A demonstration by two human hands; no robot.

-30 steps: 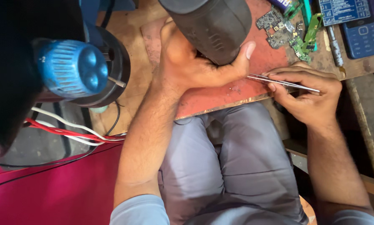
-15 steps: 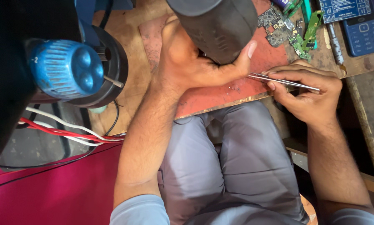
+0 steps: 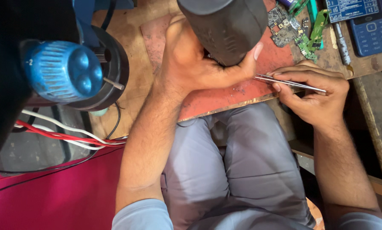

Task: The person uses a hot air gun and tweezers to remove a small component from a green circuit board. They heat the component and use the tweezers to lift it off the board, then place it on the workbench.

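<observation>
My left hand (image 3: 197,64) rests on a red work mat (image 3: 225,96), its fingers curled under a large dark cylinder (image 3: 225,25) close to the camera that hides what the fingertips touch. My right hand (image 3: 314,93) pinches a pair of thin metal tweezers (image 3: 289,82), whose tips point left and lie beside my left thumb. Green circuit boards (image 3: 301,32) lie on the mat just beyond the tweezers.
A blue keypad phone (image 3: 371,32) lies at the far right by a small blue card (image 3: 350,8) and a metal tool (image 3: 342,42). At left stands a black round device with a blue knob (image 3: 63,70). Red, white and black wires (image 3: 67,136) run below it.
The view has shifted slightly. Both hands keep their places, and the tweezers stay pointed at my left thumb.
</observation>
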